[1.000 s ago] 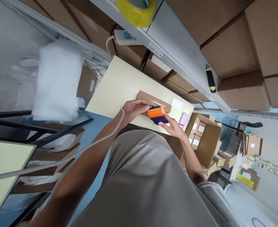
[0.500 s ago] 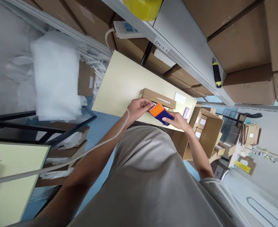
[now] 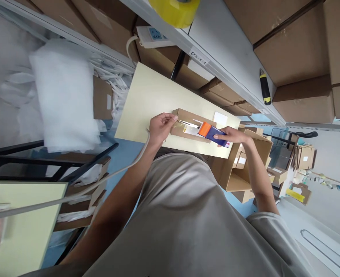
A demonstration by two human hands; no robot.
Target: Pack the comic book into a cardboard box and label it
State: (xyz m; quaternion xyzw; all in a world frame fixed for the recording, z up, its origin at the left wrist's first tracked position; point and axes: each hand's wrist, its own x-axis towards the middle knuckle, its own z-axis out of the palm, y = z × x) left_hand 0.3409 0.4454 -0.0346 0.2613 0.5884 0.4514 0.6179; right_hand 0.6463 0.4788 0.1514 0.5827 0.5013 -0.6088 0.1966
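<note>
Over the pale table, my right hand point(image 3: 230, 135) grips a flat orange and dark-blue packet point(image 3: 213, 134) by its blue part, thumb on top. The packet's orange end points left. My left hand point(image 3: 161, 127) is closed in a pinch to the left of it. A thin, shiny whitish strip point(image 3: 188, 124) runs from those fingertips toward the orange end. What kind of strip it is, and whether it joins the packet, I cannot tell. Beneath both hands lies a long brown cardboard box point(image 3: 184, 114), with a white and yellow label point(image 3: 190, 130) partly covered.
The pale table point(image 3: 141, 96) has a white paper point(image 3: 220, 118) near its back edge. A large open carton point(image 3: 252, 163) stands right. Above, a shelf point(image 3: 224, 50) bears a yellow tape roll point(image 3: 175, 11) and a utility knife point(image 3: 265, 88). A pale cable point(image 3: 109, 179) crosses my left arm.
My hands have moved apart, the left one leftward and the right one rightward with the packet. The whitish strip and the box's label now show between them.
</note>
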